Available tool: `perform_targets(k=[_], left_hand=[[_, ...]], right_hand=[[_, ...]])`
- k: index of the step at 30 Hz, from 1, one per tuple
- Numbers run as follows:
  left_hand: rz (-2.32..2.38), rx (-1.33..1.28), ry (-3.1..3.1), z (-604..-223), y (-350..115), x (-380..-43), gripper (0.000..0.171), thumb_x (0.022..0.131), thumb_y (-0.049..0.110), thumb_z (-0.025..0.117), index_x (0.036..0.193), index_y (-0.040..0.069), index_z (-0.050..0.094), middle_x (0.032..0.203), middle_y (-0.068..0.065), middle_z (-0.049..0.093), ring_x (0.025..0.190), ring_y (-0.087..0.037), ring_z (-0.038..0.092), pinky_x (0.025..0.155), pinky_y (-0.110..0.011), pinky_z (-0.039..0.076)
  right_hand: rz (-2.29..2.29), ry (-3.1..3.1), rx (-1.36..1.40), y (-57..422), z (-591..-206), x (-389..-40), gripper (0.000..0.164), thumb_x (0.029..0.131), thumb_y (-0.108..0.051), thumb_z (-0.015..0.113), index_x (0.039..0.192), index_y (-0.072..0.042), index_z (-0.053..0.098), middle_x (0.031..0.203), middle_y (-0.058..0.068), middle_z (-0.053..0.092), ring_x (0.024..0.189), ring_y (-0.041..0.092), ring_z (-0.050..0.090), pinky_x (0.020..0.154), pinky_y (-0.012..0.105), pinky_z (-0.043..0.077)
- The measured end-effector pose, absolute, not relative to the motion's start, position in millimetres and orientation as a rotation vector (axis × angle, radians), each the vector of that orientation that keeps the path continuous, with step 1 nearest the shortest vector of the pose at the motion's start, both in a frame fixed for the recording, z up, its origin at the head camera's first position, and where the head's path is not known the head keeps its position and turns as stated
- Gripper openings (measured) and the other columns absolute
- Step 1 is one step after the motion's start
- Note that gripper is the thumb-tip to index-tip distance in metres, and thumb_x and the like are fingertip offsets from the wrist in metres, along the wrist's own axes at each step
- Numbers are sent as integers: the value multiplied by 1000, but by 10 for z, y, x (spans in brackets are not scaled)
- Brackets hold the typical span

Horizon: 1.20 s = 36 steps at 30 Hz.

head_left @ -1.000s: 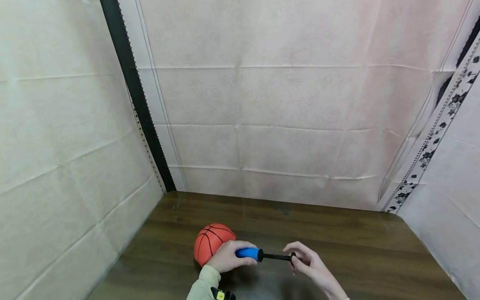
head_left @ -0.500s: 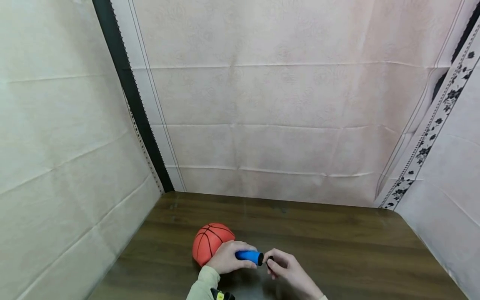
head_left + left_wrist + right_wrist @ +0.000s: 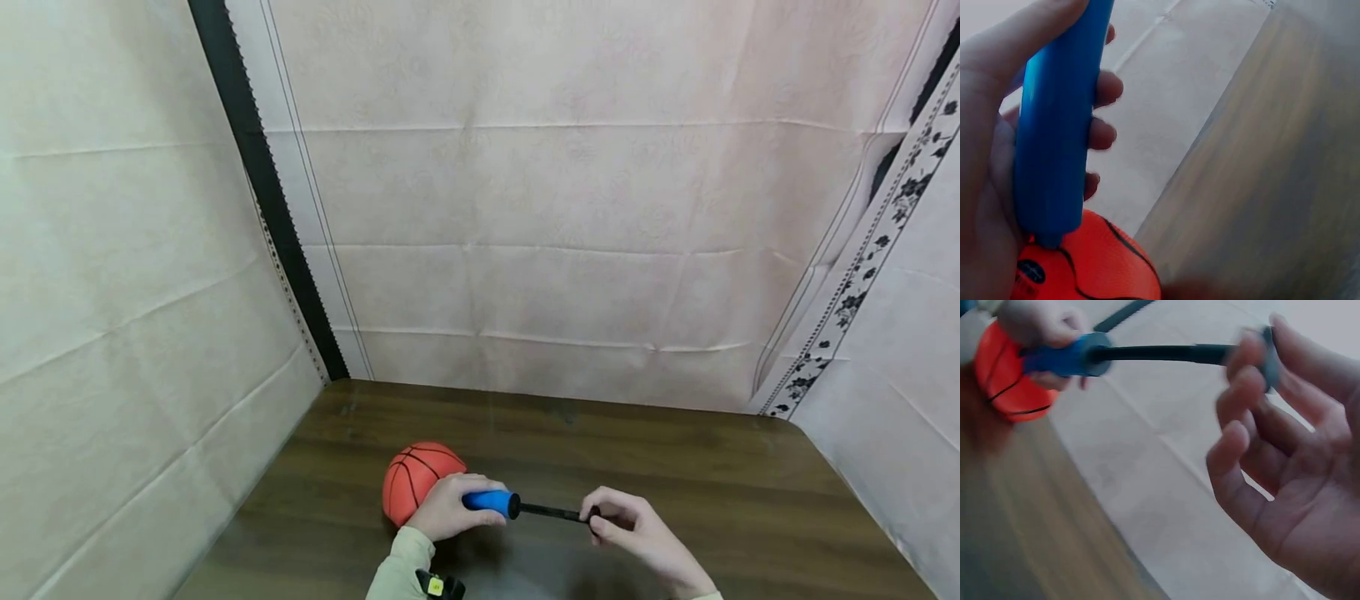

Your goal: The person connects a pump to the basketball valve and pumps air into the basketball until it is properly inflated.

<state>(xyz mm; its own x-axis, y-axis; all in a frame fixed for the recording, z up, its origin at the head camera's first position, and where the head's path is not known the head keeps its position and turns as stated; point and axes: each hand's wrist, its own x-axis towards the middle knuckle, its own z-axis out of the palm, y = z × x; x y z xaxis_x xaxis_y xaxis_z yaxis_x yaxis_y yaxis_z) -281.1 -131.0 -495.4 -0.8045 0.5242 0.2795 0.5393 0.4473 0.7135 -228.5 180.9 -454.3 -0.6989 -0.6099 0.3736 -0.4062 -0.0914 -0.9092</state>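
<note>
My left hand (image 3: 452,507) grips the blue barrel of a hand pump (image 3: 487,502), fingers wrapped round it. In the left wrist view the pump's nozzle end (image 3: 1049,240) meets the surface of an orange-red basketball (image 3: 1113,265). On the right, my right hand (image 3: 633,532) pinches the black end knob of the pump's rod between thumb and fingers. The black rod (image 3: 1166,354) stands pulled well out of the barrel in the right wrist view. Behind the left hand, the ball (image 3: 420,479) sits partly hidden by it.
Both hands work over a brown wood-grain table (image 3: 720,475). Pale cloth walls (image 3: 585,250) rise at its back and both sides. A black strip (image 3: 277,208) runs up the back left corner, and a flowered border (image 3: 862,283) marks the right one.
The right hand moved left, pushing the rod into the barrel, then drew it back out to the right. The left hand keeps its grip on the barrel at the ball.
</note>
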Motion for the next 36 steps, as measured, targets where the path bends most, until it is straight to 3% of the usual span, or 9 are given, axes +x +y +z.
perform_targets(k=[4,8,12,17,26,29,36], left_hand=[[-1287,-975,-2674,-4965,-1271,-2814,42,85,48,70,120,25,68,111,3,72,90,-1,60,77,-23,51],[-1284,-951,-2709,-4973,-1206,-2822,41,84,49,70,118,25,69,107,6,72,87,-1,60,76,-23,51],[-1266,-956,-2738,-4989,-1153,-2829,42,84,50,70,118,25,69,105,8,72,85,0,59,75,-23,50],[-1268,-1036,-2665,-4991,-1172,-2830,42,84,49,70,117,22,70,107,8,72,86,2,60,76,-21,50],[-1395,-1097,-2593,-4970,-1272,-2836,35,85,44,71,117,28,69,107,5,71,85,1,57,74,-20,49],[-1427,-1024,-2616,-4971,-1301,-2838,36,84,44,72,118,31,68,110,5,71,88,-1,57,75,-21,49],[-1462,-977,-2615,-4973,-1339,-2845,36,84,41,73,118,29,68,110,2,72,89,-3,58,76,-23,48]], right_hand=[[-1954,1981,-1146,1615,-4637,-2350,20,98,6,44,117,3,50,70,26,46,59,26,48,54,31,48],[-1954,2101,-868,1376,-4720,-2361,25,100,-8,49,123,1,44,66,18,48,57,12,51,54,29,48],[-1916,2160,-644,1176,-4777,-2348,30,101,-20,51,121,2,45,75,6,55,61,6,56,57,27,48],[-1882,2137,-671,1138,-4805,-2345,28,102,-22,49,113,3,51,80,7,55,65,5,54,59,28,49],[-1776,2028,-708,1469,-4605,-2326,33,104,-25,45,121,1,56,89,-2,65,75,6,59,71,30,53],[-1794,2038,-748,1615,-4514,-2287,30,104,-21,45,120,1,57,88,-5,65,77,4,62,73,29,54],[-1910,2083,-1016,1823,-4428,-2195,21,98,3,48,113,-3,60,82,-4,66,74,6,63,69,28,53]])
